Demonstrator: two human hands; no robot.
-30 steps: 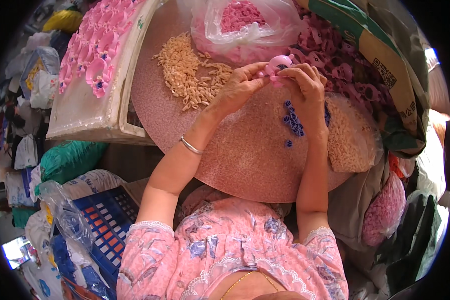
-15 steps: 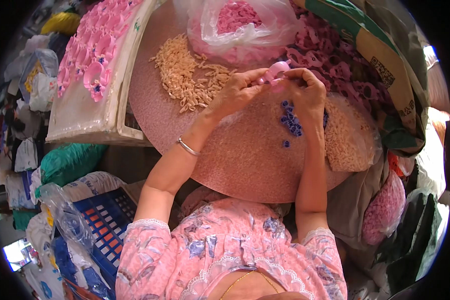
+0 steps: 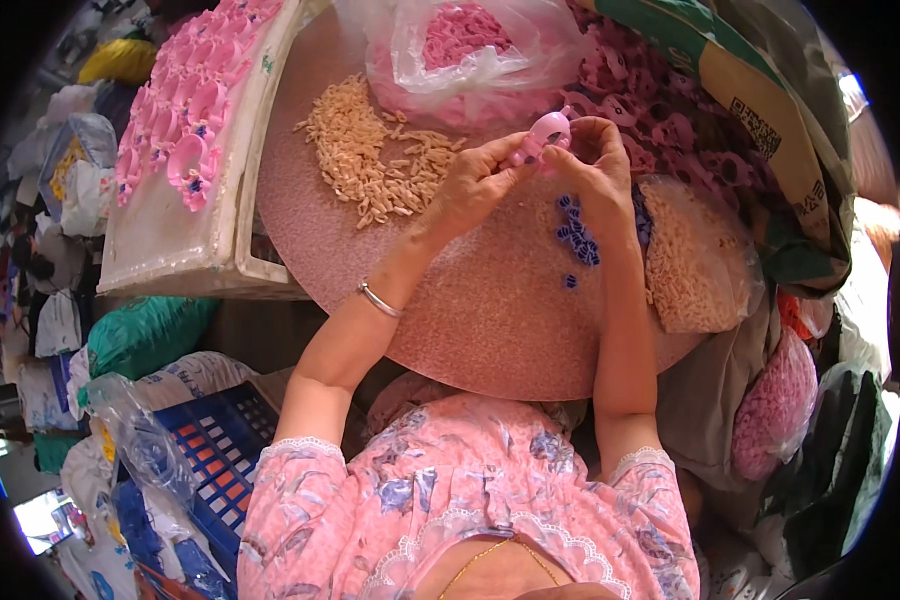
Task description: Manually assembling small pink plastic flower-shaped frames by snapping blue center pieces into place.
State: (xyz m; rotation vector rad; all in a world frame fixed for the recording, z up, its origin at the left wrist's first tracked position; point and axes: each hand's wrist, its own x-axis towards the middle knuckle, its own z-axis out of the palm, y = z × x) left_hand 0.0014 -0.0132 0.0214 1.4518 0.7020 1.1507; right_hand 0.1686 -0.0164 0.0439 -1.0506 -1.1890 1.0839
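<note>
Over the far part of a round pinkish table (image 3: 490,320), both hands pinch one small pink plastic part (image 3: 550,130) with a rounded, hollow shape. My left hand (image 3: 482,182) grips its left end between thumb and fingers. On its other side, my right hand (image 3: 600,175) has curled fingers and the thumb against it. Small blue pieces (image 3: 576,238) lie in a loose cluster beside my right wrist. To the left of my hands spreads a pile of cream-coloured slender pieces (image 3: 355,150). Loose pink parts (image 3: 660,125) are heaped beyond my right hand.
An open clear bag (image 3: 550,60) of pink parts stands at the back. By my right forearm lies a clear bag of cream pieces (image 3: 695,265). A large brown-and-green sack (image 3: 760,120) borders the right. Pink assembled pieces (image 3: 185,110) cover a whitish box (image 3: 170,240) at left.
The pink part has turned between my fingers, its rounded side now more upright. My right hand has shifted slightly left and its fingers have changed their hold.
</note>
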